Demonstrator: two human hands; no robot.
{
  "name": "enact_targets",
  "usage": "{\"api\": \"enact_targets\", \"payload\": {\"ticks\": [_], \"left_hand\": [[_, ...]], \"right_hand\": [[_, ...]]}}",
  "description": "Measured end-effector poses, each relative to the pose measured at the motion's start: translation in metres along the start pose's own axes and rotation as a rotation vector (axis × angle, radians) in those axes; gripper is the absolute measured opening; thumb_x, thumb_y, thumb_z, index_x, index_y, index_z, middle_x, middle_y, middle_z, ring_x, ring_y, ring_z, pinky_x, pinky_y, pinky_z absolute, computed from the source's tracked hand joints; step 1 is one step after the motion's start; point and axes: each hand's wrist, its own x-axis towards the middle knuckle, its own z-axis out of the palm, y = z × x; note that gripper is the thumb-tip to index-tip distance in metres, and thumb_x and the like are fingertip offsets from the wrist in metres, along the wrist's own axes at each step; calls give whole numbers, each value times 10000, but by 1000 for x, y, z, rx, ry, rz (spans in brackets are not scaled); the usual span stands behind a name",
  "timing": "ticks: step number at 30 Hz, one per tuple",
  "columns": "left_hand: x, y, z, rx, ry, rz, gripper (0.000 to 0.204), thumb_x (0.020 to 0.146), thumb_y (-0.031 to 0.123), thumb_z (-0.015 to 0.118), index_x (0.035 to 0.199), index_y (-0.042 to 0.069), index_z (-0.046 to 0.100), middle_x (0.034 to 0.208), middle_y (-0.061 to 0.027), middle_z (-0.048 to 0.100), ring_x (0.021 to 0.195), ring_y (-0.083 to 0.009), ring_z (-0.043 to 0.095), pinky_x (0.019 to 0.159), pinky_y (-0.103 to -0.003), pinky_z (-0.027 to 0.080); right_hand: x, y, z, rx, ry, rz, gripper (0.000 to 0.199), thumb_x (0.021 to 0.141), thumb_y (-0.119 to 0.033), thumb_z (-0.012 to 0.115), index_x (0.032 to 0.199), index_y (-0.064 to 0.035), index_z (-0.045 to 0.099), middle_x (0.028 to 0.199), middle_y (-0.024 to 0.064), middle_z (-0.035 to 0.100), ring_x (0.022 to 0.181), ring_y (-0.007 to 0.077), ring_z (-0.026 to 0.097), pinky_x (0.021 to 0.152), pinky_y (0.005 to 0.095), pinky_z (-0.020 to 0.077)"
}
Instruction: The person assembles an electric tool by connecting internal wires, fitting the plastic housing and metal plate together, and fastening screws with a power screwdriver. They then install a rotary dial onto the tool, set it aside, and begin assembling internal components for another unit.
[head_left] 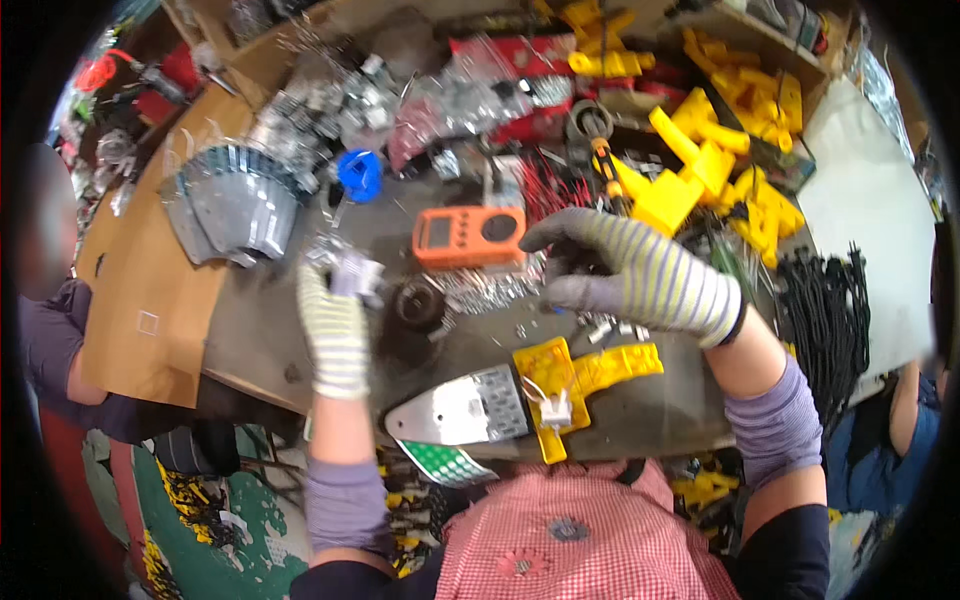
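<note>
My left hand, in a striped knit glove, is closed at the left of the bench around something pale and shiny that is too blurred to name. My right hand, gloved alike, hovers with thumb and fingers apart, holding nothing, just right of an orange multimeter. In front of me lies a tapered silver panel, its right end against a yellow plastic bracket. A small white connector with wires rests on the bracket. A green dotted sheet sticks out under the panel at the bench edge.
Grey curved panels are stacked at left, near a blue round piece. Bagged parts, yellow plastic parts and a screwdriver crowd the back. Black cables lie at right. Other people sit at both sides.
</note>
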Motion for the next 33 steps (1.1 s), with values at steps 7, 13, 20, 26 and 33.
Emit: {"api": "enact_targets", "payload": {"ticks": [7,13,20,26,33], "left_hand": [[8,-32,-46,1359,58,484,742,860,146,741,1500,38,383,1319,-237,544,1127,-380,584,971,-462,494],[-81,29,11,841,-637,599,567,720,338,834,1195,100,637,1217,-152,565,1083,-330,555,962,-454,437],[-150,21,30,711,-563,638,551,598,420,891,1031,169,660,994,-41,538,935,-276,523,864,-465,435],[-161,10,35,590,-605,705,332,635,224,814,955,181,736,843,23,588,747,-204,578,667,-402,446],[-162,4,32,563,-703,669,296,656,174,791,950,173,764,872,-8,643,732,-218,612,577,-392,461]], "right_hand": [[-77,17,-16,165,168,382,265,914,-155,711,1136,-11,684,979,37,683,901,107,640,846,265,521],[-111,8,3,-44,156,344,230,854,-102,733,1071,-32,705,968,89,698,864,200,672,791,324,538],[-52,22,33,-148,-51,-336,155,866,-116,656,1009,-80,704,971,108,662,997,333,612,898,457,481],[-21,33,49,19,-387,-306,159,865,-194,680,961,-73,722,903,128,675,914,346,627,857,445,485],[-18,24,42,-40,-414,-5,165,826,-183,710,899,-37,735,857,130,722,801,319,698,740,388,543]]}}
